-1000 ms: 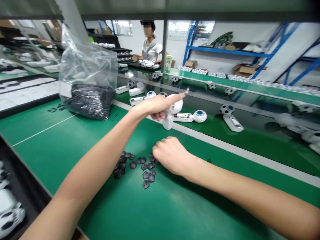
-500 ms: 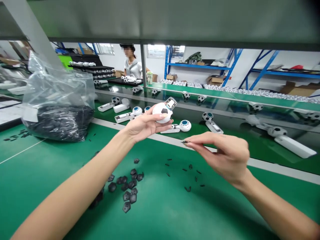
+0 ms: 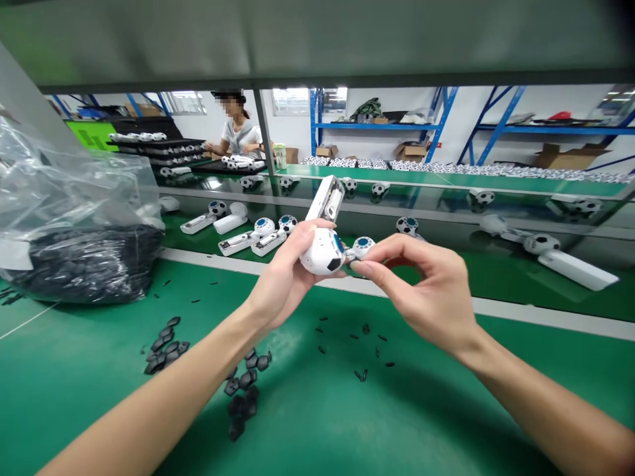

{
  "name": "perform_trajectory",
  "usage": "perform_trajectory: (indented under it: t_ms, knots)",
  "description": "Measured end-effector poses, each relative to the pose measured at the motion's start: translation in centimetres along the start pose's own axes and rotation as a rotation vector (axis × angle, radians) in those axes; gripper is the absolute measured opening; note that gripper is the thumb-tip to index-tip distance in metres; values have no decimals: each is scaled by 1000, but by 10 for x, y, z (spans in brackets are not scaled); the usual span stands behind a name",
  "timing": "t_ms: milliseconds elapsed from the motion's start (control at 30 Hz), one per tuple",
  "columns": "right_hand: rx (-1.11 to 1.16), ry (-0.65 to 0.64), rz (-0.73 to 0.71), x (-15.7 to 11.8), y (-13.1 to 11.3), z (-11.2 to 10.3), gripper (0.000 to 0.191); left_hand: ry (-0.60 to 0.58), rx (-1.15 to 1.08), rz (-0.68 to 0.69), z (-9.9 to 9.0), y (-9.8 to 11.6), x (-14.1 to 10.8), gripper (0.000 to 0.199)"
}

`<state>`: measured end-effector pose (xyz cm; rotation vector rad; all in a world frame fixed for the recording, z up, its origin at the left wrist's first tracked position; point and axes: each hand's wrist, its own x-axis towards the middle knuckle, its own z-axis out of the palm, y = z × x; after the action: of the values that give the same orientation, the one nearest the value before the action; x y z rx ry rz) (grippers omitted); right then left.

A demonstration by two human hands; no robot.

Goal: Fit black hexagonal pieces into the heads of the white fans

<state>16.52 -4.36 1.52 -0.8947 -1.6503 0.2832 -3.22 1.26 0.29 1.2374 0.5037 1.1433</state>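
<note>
My left hand (image 3: 278,284) is closed around a white football-shaped device (image 3: 321,256), its open-backed handle tilted up and away. Black pentagons and a blue disc mark the ball. Beside the ball, my right hand (image 3: 429,287) pinches a small black strip, mostly hidden between thumb and forefinger. Whether the strip touches the ball, I cannot tell. On the green table below lie several loose black strips (image 3: 378,353) and, further left, several black pentagon pieces (image 3: 237,406), partly behind my left forearm.
More football-headed devices (image 3: 235,243) lie along the dark conveyor (image 3: 446,258) beyond the table's pale edge strip. A clear plastic bag (image 3: 84,258) of black pieces stands at left. Across the line a person (image 3: 241,135) works by stacked trays. A shelf (image 3: 317,46) hangs low overhead.
The device has been turned, so its handle and blue disc now show. My right hand has moved left, bringing the strip close to the ball. The view has shifted right.
</note>
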Motion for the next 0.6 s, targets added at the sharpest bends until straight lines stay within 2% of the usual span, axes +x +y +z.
perform_trajectory:
  t_ms: [100, 200, 300, 467, 600]
  knots:
    - [165, -35, 219, 3, -2, 2, 18, -10, 174, 78, 3, -3, -3, 29]
    - [271, -57, 312, 6, -2, 0, 24, -15, 336, 186, 2, -6, -6, 35]
    - [327, -98, 359, 5, 0, 2, 29, -31, 448, 262, 2, -8, -9, 34]
    - [332, -63, 341, -4, 0, 12, 24, -24, 476, 239, 8, -8, -15, 34]
    - [353, -76, 364, -8, -1, 14, 20, 30, 608, 346, 10, -12, -15, 27]
